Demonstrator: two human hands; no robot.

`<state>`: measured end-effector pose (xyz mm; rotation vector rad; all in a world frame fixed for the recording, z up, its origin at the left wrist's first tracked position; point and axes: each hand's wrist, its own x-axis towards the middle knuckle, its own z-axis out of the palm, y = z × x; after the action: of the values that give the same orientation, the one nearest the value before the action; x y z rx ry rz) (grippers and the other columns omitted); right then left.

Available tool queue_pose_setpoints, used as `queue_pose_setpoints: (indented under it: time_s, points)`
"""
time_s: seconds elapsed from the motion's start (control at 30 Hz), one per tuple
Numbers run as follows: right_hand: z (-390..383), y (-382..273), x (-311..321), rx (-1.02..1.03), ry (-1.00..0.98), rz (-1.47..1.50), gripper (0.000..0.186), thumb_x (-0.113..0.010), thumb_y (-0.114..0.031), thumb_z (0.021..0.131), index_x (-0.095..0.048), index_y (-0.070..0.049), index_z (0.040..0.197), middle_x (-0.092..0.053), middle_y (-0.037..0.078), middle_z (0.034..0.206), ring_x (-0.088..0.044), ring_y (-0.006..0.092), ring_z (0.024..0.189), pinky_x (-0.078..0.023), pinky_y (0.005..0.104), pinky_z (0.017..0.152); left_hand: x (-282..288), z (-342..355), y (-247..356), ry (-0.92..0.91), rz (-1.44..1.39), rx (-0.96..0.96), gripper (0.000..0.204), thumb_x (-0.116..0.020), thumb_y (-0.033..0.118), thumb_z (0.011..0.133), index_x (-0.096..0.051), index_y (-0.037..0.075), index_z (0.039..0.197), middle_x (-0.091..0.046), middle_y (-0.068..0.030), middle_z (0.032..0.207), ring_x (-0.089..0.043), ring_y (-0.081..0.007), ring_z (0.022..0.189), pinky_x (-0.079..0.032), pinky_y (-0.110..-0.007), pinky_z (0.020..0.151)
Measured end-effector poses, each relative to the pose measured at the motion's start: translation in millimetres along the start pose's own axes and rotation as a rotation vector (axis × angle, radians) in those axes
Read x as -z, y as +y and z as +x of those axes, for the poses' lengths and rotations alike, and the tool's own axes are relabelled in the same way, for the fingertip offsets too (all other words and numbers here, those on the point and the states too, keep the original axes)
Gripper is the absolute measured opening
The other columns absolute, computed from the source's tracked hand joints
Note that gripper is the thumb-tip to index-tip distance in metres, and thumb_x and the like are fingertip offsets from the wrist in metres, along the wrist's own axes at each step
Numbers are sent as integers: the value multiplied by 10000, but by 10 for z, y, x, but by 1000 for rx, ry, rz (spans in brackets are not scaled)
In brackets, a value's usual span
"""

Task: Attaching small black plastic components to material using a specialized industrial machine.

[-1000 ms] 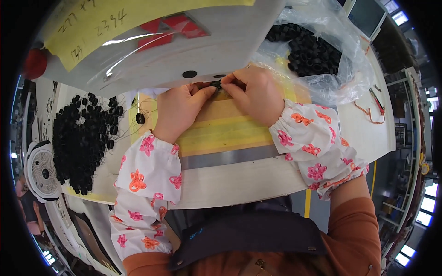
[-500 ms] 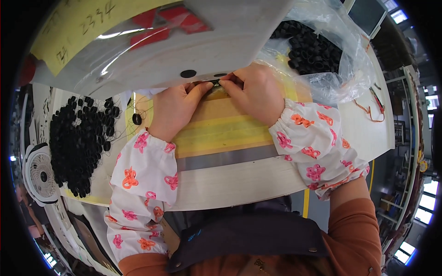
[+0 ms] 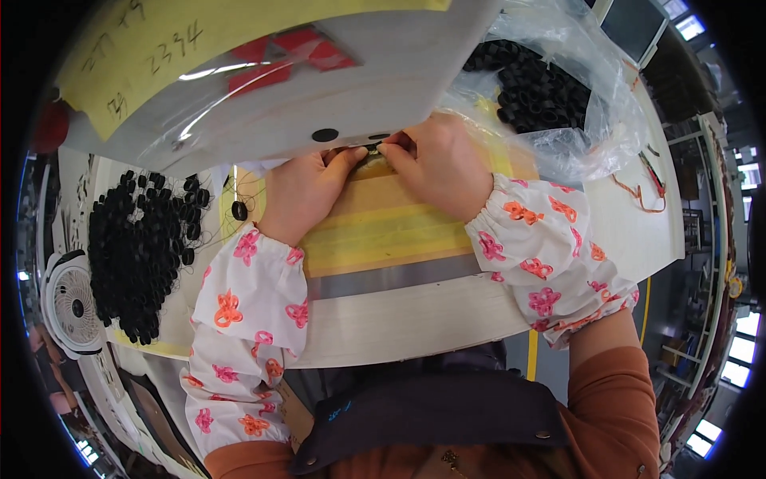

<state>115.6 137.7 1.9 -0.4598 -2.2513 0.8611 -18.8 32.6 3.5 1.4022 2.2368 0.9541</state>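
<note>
Beneath the grey machine head (image 3: 383, 104), my left hand (image 3: 311, 191) and my right hand (image 3: 431, 172) face each other, both closed, their thumbs and forefingers pinched on a small dark piece (image 3: 373, 148). The fingertips rest close to the machine's lower edge, above a yellow-taped work surface (image 3: 383, 231). The piece is partly hidden by the fingers, and its shape is too small to tell.
A heap of small black loops with threads (image 3: 136, 255) lies left, beside a white fan (image 3: 68, 299). A clear bag of black rings (image 3: 542, 96) lies back right, near a red-handled tool (image 3: 658, 184). A co-worker's arm (image 3: 52, 359) shows at the far left.
Both hands have shifted very slightly to the left since a second ago. They stay pinched on the dark piece.
</note>
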Motion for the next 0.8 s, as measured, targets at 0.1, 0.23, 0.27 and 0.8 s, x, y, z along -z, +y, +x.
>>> queue_pose_setpoints:
  time_s: [0.1,0.23,0.27,0.8]
  points:
    - [29,-14,28,-11,-24,-2,94,-570,-20,678,-481,11,685,-540,171,629,-526,349,600,-422,397,534,-3,-4,12,30,3,-16,241,-566,319,773,-641,96,823,-587,-66,617,-552,-204,542,-418,-305,521]
    - [57,-14,11,-30,-45,-48,89,-572,-24,666,-492,13,668,-539,171,611,-530,343,584,-424,392,519,49,3,46,-33,15,80,273,-553,352,776,-642,98,823,-596,-63,627,-564,-217,568,-420,-313,535]
    - [58,-4,15,-31,-50,-75,85,-572,-27,663,-497,12,663,-540,168,606,-532,339,580,-424,390,514,56,9,72,-75,25,141,284,-547,363,778,-643,99,818,-598,-61,630,-566,-220,574,-418,-313,536]
    - [41,63,18,-46,-34,-121,96,-609,-80,672,-583,11,687,-575,132,595,-564,268,529,-442,329,496,34,29,106,-20,15,82,349,-571,401,759,-630,57,744,-554,-42,544,-502,-144,470,-373,-273,469]
